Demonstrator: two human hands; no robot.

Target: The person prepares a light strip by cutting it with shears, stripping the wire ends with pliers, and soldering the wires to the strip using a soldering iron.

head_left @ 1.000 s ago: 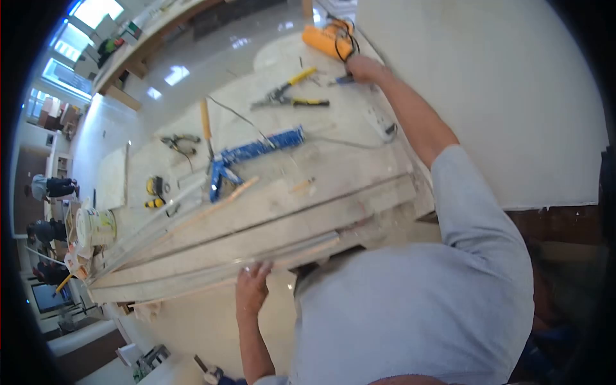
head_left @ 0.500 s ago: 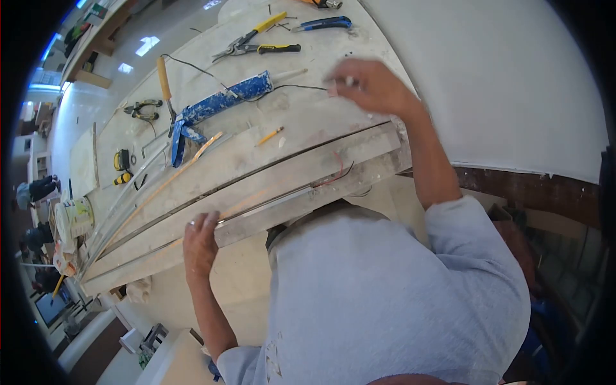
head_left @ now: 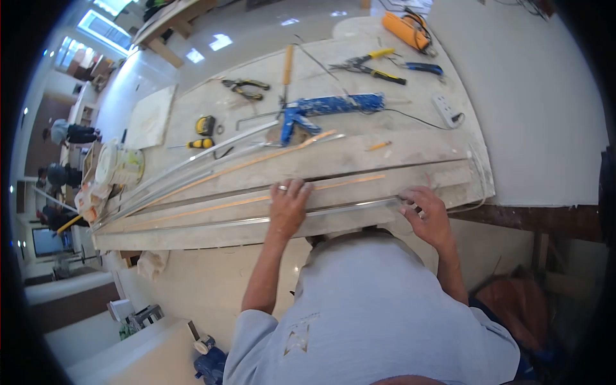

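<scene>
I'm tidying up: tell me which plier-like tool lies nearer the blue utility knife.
The long snips beside that knife; the smaller pliers lie nearer the tape measure.

Left hand [head_left: 288,206] masks a stretch of orange strip [head_left: 350,183]; right hand [head_left: 426,215] obscures the tip of a metal strip [head_left: 359,206].
Whether the right hand grips it cannot be told. Distant figures [head_left: 78,133] are too small to make out, a brown shape [head_left: 514,301] is blurred, and the grey shirt [head_left: 378,301] runs off the bottom edge.

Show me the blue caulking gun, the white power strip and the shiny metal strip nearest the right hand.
Blue caulking gun [head_left: 337,105]: head view, on its barrel.
White power strip [head_left: 444,110]: head view, on its casing.
Shiny metal strip [head_left: 353,206]: head view, on its right portion.
</scene>
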